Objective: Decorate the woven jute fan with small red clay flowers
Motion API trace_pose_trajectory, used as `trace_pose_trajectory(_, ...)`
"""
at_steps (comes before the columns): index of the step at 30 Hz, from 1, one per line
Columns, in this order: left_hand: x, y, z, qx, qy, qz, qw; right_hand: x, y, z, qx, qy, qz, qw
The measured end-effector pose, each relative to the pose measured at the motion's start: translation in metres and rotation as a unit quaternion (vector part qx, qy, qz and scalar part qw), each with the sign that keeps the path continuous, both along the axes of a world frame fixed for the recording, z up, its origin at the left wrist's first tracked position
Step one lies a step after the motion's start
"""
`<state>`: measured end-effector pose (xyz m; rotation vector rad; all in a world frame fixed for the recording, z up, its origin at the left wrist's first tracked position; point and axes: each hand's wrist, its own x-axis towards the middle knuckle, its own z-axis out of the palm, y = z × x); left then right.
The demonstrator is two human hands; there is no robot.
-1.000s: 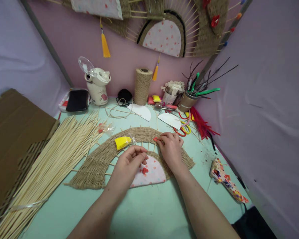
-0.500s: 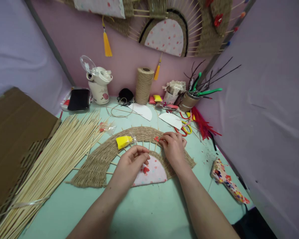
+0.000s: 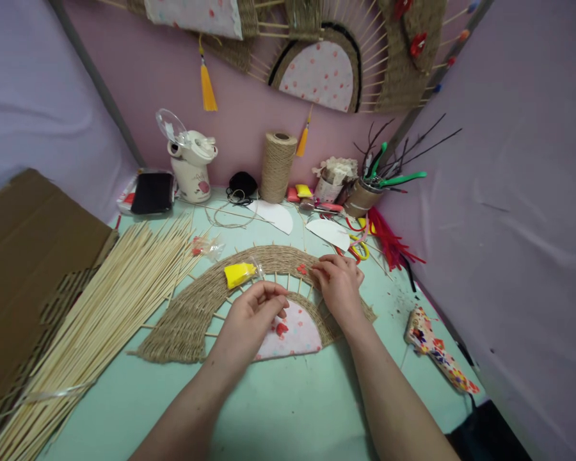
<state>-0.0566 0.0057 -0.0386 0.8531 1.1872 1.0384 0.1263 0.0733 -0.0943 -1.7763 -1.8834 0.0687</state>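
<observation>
A half-round woven jute piece (image 3: 192,314) with stick spokes and a pale dotted fabric centre (image 3: 295,336) lies on the mint-green table (image 3: 288,403). My left hand (image 3: 252,317) rests over the fabric centre, fingertips pinched together on something too small to make out. My right hand (image 3: 338,288) lies on the woven band, fingers curled beside a small red bit (image 3: 301,269) on the jute. A yellow lump in a clear bag (image 3: 239,274) sits on the band to the left. A red petal shape (image 3: 281,329) shows on the fabric.
A bundle of bamboo sticks (image 3: 96,326) and cardboard (image 3: 24,256) fill the left. At the back stand a white cup (image 3: 192,168), a jute twine spool (image 3: 276,166) and a tool pot (image 3: 362,192). Scissors (image 3: 358,246), red stems (image 3: 393,246) and a patterned glue gun (image 3: 436,355) lie right.
My right hand has slid slightly right along the woven band, leaving the small red bit uncovered on the jute. My left hand stays pinched over the fabric centre.
</observation>
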Motion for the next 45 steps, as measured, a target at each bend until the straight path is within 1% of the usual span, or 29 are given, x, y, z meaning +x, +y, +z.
trace_pose_trajectory(6,-0.001,0.001,0.001,-0.003,0.002,0.002,1.0,-0.005,-0.019,0.002,-0.019,-0.056,0.025,0.998)
trace_pose_trajectory(14,0.0,0.001,0.001,-0.012,-0.01,-0.004,1.0,-0.009,-0.019,0.0,-0.032,-0.078,0.04,0.996)
trace_pose_trajectory(17,0.001,0.0,0.001,-0.015,-0.012,-0.008,1.0,-0.008,-0.019,0.001,-0.034,-0.074,0.038,0.996)
trace_pose_trajectory(22,0.001,0.001,0.002,-0.018,-0.012,-0.006,1.0,-0.01,-0.021,0.005,-0.016,-0.06,0.04,0.997)
trace_pose_trajectory(27,0.001,0.0,0.001,-0.02,-0.007,-0.011,1.0,-0.011,-0.02,0.003,-0.025,-0.044,0.057,0.997)
trace_pose_trajectory(34,0.002,0.0,0.001,-0.013,-0.006,-0.01,1.0,-0.01,-0.019,0.001,-0.033,-0.016,0.049,0.998)
trace_pose_trajectory(38,0.001,0.001,0.0,-0.012,-0.004,-0.013,1.0,-0.009,-0.018,0.002,-0.017,0.016,0.033,0.999)
trace_pose_trajectory(41,0.001,0.001,-0.001,-0.014,-0.001,-0.016,1.0,-0.008,-0.016,0.0,-0.031,0.012,0.018,0.999)
trace_pose_trajectory(45,0.001,0.0,-0.001,-0.015,-0.003,-0.021,1.0,-0.009,-0.014,-0.002,-0.06,0.0,0.018,0.998)
